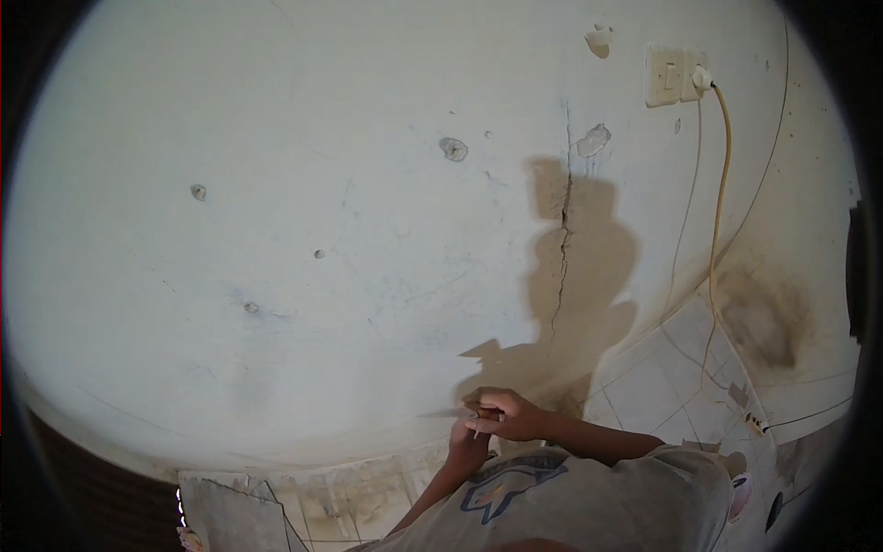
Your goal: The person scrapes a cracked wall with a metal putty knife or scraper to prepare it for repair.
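My right hand (511,414) is closed around the brown handle of a thin-bladed scraper (444,414) in front of my body. Its pale, tapering blade points left, close to the wall's foot. Just below, my left hand (468,443) is closed up against the same handle, its fingers partly hidden by the right hand. A small whitish bit shows between the two hands, too small to name. Ahead of me the white wall (386,230) carries a long vertical crack (564,244), partly covered by my shadow (589,267).
Several chipped holes, one a larger pit (453,148), mark the wall. A switch and socket plate (664,77) at upper right has a plugged-in yellowish cord (724,166) running down to a power strip (756,423) on the tiled floor (648,382). A grey slab (235,515) lies at lower left.
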Tool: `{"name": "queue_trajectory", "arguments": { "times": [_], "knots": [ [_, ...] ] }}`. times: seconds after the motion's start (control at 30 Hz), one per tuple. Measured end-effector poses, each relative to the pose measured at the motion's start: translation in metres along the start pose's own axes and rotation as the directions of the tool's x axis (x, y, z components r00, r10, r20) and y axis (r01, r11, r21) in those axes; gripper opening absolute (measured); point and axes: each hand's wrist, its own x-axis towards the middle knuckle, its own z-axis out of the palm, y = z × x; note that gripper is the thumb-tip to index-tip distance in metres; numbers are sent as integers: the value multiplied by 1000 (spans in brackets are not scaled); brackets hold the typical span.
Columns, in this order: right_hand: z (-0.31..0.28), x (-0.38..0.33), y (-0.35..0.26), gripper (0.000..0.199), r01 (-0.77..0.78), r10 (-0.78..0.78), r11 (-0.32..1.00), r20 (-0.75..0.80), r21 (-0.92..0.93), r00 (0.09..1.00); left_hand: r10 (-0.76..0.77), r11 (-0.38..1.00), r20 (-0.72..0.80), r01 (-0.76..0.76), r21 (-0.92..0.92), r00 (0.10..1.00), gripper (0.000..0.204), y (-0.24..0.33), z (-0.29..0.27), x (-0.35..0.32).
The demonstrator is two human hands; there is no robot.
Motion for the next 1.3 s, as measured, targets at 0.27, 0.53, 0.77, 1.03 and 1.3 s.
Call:
{"name": "queue_trajectory", "arguments": {
  "times": [0.27,0.53,0.77,1.03,1.3],
  "knots": [
    [-31,-10,8,32,435,-505,850,-226,-296,833,-154,985,134,141,101,979,17,41,-16,46],
    [-85,-22,-20,30,399,-477,852,-189,-338,858,27,973,-304,-94,-210,952,38,99,-65,85],
    [-103,-31,-54,18,483,-513,838,-65,-254,856,-179,809,83,194,-555,980,17,89,-37,87],
    [-127,3,-107,17,705,-826,524,-84,-478,557,-176,840,-65,116,-530,982,25,103,-39,88],
    [-142,36,-120,34,378,-701,693,453,613,551,-276,767,-312,13,-641,909,14,88,-32,52]
  ]
}}
